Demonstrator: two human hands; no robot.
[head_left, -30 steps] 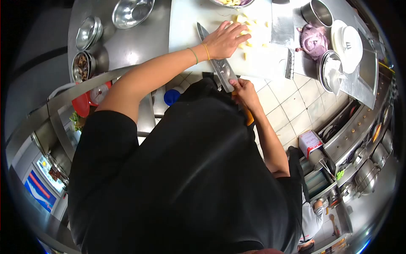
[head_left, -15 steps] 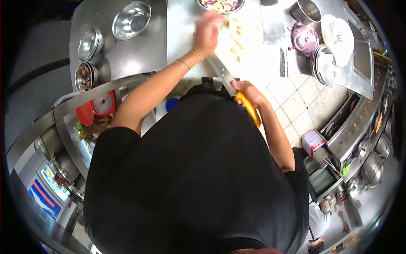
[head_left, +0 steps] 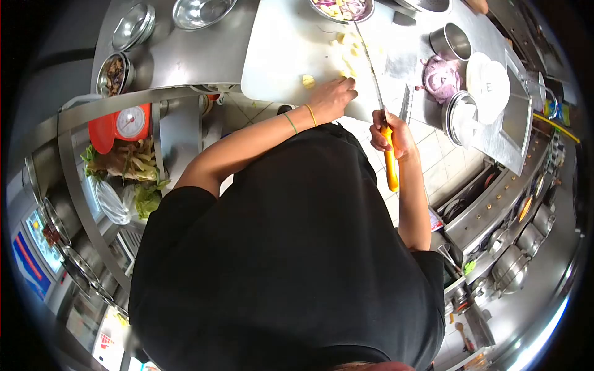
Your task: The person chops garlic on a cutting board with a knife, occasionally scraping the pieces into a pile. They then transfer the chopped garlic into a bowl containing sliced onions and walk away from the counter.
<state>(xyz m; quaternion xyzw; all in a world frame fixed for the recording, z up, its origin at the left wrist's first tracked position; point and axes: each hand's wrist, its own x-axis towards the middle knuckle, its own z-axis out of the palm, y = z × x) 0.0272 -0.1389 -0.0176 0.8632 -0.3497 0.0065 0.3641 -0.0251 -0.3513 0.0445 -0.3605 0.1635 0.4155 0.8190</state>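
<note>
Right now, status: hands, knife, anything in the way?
Right hand: grip on orange-handled knife. Left hand: beside yellow pieces on white board. Possible obstacles: those pieces, plus filled bowl in line with knife's tip.

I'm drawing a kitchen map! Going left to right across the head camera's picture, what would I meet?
Red scale, big metal bowl, left hand, right hand, purple bundle, white round lids.

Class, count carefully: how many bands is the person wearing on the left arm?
2: a yellow band nearer the left hand, and a green band nearer the black sleeve. The sleeve could hide others.
</note>
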